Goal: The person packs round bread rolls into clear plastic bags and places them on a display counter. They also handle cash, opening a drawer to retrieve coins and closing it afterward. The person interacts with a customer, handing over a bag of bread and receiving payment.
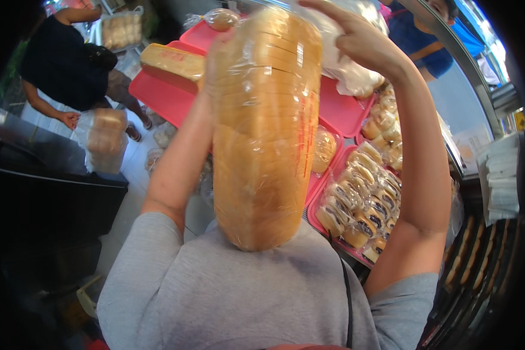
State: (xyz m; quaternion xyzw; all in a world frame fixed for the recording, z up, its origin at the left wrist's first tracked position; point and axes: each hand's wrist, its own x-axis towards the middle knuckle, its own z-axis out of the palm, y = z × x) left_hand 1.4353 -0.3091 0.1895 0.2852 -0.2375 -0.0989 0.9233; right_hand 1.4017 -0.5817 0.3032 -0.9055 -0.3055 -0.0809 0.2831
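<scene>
A bagged sliced loaf (265,140) was held lengthwise before the person's torso. The left hand (210,74) was clasped on its left side near the top (fingers mostly hidden). The right hand (361,44) was apart from the left, index finger extended, just beside the loaf's upper right. Pink trays (157,96) beyond bore a second bagged loaf (172,61) and wrapped dark-filled rolls (367,201).

The left hand (211,69) apparently holds 1 bagged loaf (267,134)
</scene>
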